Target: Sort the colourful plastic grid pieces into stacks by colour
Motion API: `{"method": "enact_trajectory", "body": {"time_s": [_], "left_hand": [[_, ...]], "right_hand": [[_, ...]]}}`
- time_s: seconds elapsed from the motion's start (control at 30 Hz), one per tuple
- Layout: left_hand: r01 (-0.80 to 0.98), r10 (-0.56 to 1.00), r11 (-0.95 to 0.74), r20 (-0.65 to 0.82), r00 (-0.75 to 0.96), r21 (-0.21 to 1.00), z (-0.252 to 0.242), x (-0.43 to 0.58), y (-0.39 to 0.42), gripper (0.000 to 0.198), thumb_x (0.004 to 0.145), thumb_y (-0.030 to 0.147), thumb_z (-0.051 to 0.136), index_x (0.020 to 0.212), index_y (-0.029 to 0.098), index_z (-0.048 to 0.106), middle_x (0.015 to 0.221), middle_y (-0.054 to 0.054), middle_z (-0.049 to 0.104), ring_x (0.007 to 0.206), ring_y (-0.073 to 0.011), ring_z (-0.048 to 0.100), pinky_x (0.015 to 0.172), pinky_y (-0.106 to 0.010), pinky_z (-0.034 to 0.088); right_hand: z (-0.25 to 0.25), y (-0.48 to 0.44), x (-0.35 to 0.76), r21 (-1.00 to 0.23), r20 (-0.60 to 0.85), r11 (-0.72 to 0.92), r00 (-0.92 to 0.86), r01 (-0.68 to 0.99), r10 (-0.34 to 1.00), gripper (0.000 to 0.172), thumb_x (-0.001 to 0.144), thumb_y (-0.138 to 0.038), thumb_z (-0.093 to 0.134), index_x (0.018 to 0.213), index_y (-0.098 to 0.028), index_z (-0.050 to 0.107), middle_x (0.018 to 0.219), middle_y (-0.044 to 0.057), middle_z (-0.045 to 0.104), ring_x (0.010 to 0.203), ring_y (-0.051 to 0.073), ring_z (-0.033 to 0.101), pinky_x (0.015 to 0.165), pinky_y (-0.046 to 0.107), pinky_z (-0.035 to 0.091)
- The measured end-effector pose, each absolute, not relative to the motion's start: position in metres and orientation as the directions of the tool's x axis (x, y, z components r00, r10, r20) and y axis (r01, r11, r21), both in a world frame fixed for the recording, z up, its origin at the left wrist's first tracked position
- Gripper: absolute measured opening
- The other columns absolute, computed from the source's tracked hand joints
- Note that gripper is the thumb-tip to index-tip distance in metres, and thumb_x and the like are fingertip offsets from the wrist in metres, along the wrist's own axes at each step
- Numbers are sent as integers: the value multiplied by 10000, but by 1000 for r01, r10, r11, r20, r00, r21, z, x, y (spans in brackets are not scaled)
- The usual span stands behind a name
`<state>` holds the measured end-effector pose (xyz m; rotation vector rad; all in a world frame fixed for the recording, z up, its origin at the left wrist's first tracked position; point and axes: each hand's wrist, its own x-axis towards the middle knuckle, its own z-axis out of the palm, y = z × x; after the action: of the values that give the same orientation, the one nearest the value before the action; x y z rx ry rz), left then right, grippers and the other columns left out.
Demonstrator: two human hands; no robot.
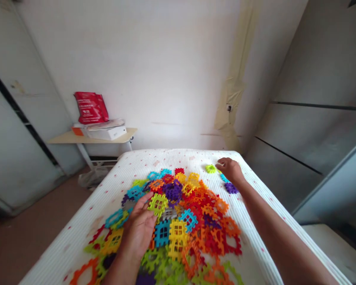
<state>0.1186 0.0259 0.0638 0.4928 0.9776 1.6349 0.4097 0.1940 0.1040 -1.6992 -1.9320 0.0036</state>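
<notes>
My left hand [138, 227] pinches a lime-green plastic interlocking block [158, 204] with notched edges and a window-like grid, above a heap of similar pieces. My right hand [230, 168] is over the far right of the bed, fingers curved and slightly apart, with nothing visible between them. Just left of its fingertips lies another lime-green block [210, 169]. Partly hidden beneath that hand are a blue block [224, 178] and a purple block [231, 188]; whether they are joined cannot be made out.
Red, orange, yellow, blue, purple and green blocks [178, 237] are heaped on the white, red-dotted bed cover [103, 198]. At the back left, a small table [68, 137] holds a white box [106, 133] and a red bag [90, 109]. Grey cabinets [308, 118] stand at the right.
</notes>
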Motion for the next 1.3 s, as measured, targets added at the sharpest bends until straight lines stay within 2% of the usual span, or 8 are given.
{"method": "enact_trajectory", "body": {"time_s": [0.2,0.4,0.57,0.73,0.83,0.93,1.1,1.3], "left_hand": [[-522,945,-88,-95,-314,849,54,123,27,462,595,192,677,1046,221,579,926,-6,630,787,-120,588,688,-227,446],[-402,936,-130,-21,-351,906,57,127,25,414,614,251,695,1010,202,582,920,-17,610,745,-120,564,657,-224,434],[-327,954,-127,25,-299,936,55,129,23,392,646,301,688,1013,207,588,928,-24,620,753,-138,568,692,-255,446],[-315,955,-117,19,-297,942,54,127,24,392,660,302,695,1026,212,586,1040,-37,613,941,-180,572,802,-281,446],[-343,944,-90,-29,-328,935,55,125,24,347,641,332,709,941,185,616,880,-22,630,758,-146,583,683,-262,460],[-388,950,-74,-53,-306,919,58,125,23,310,615,347,725,843,160,628,703,-1,608,625,-123,555,617,-258,451],[-428,933,-49,-112,-342,902,62,126,23,346,566,329,765,836,167,622,651,29,583,542,-92,519,531,-225,412],[-496,938,-63,-118,-325,866,65,125,23,334,519,251,781,806,154,638,672,26,592,548,-74,514,545,-220,415]], "right_hand": [[100,120,322,-710,291,509,-455,487,842,163,793,-295,550,831,-171,648,735,-1,648,636,109,558,572,203,393],[88,76,278,-739,209,492,-538,460,816,136,738,-281,636,827,-180,616,631,-47,558,546,74,471,492,177,319],[82,67,275,-741,297,532,-510,410,807,30,757,-192,604,773,-178,583,613,-54,521,532,67,456,493,164,335],[85,70,285,-450,578,780,-524,435,626,79,829,-173,514,808,-179,590,773,14,589,708,115,540,623,197,416],[86,73,290,-221,664,848,-563,481,492,163,883,-188,439,849,-169,597,804,55,598,736,134,547,652,223,439],[84,75,292,-106,707,873,-582,476,402,191,898,-169,406,881,-161,597,788,64,605,718,136,553,644,233,454],[79,77,293,-71,756,916,-578,396,309,186,898,-173,415,964,-166,589,864,78,627,782,142,579,697,251,487],[74,77,294,-163,741,920,-571,356,353,219,899,-182,399,1035,-203,569,909,84,620,863,167,588,742,289,504]]}}
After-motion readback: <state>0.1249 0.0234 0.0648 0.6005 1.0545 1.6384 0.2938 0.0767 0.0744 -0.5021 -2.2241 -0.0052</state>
